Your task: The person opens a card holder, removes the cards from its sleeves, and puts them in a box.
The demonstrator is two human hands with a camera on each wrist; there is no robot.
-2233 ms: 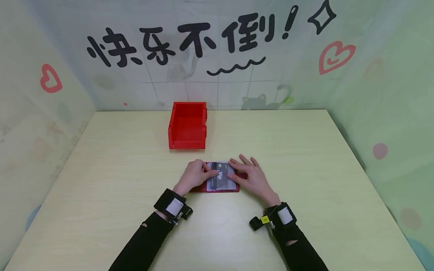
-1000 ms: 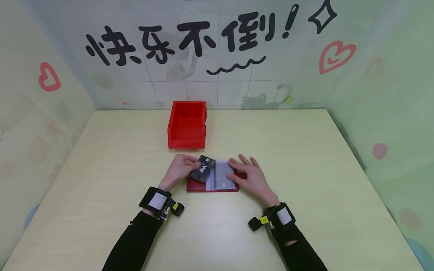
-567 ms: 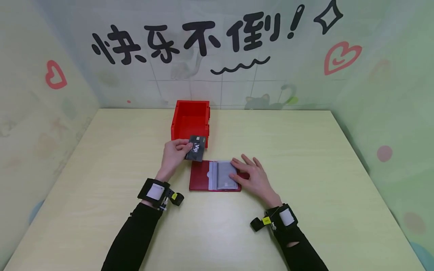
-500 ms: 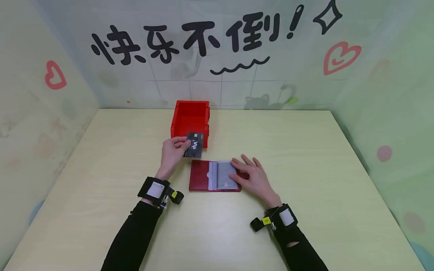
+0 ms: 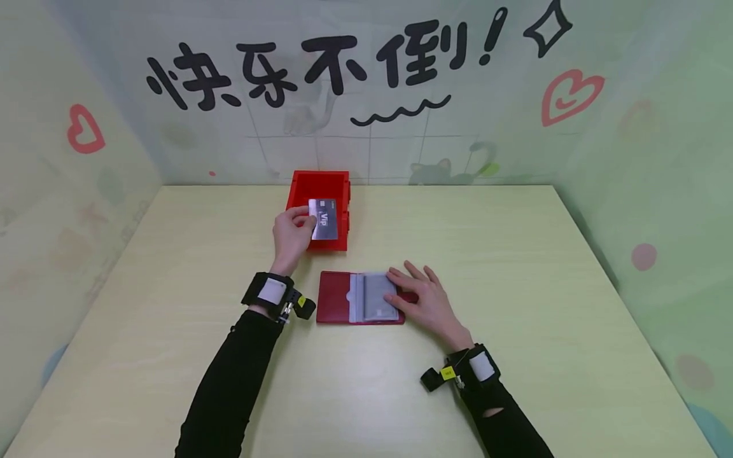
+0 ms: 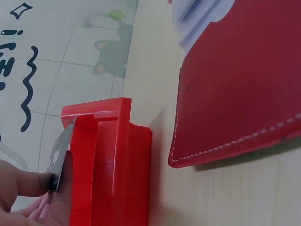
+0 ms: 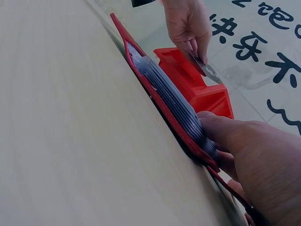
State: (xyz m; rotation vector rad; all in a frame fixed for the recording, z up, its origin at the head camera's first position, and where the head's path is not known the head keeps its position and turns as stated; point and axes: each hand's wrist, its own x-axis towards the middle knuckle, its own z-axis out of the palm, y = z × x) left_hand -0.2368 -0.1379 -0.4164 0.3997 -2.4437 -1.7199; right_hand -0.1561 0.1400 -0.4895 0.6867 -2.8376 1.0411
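Between thumb and fingers, my left hand (image 5: pixel 292 236) pinches a dark bank-style card (image 5: pixel 324 219) with "Vip" printed on it. The card is over the red bin (image 5: pixel 326 245), and in the left wrist view the tilted card (image 6: pixel 60 153) is above the bin's opening. An open red card holder (image 5: pixel 334 298) with a stack of clear plastic sleeves (image 5: pixel 379 298) lies on the table. My right hand (image 5: pixel 422 296) holds the holder at the sleeves' right edge. In the right wrist view its thumb (image 7: pixel 221 127) is against the sleeve stack; the other fingers are partly hidden.
The pale wooden table (image 5: pixel 366 388) has printed cloth walls on its left, back and right sides. The bin stands near the back edge, behind the card holder. Each wrist carries a strapped black camera, such as the left camera (image 5: pixel 305 308).
My left hand has lifted the card off the sleeves and carried it back and left, over the red bin. The right hand has stayed at the card holder.
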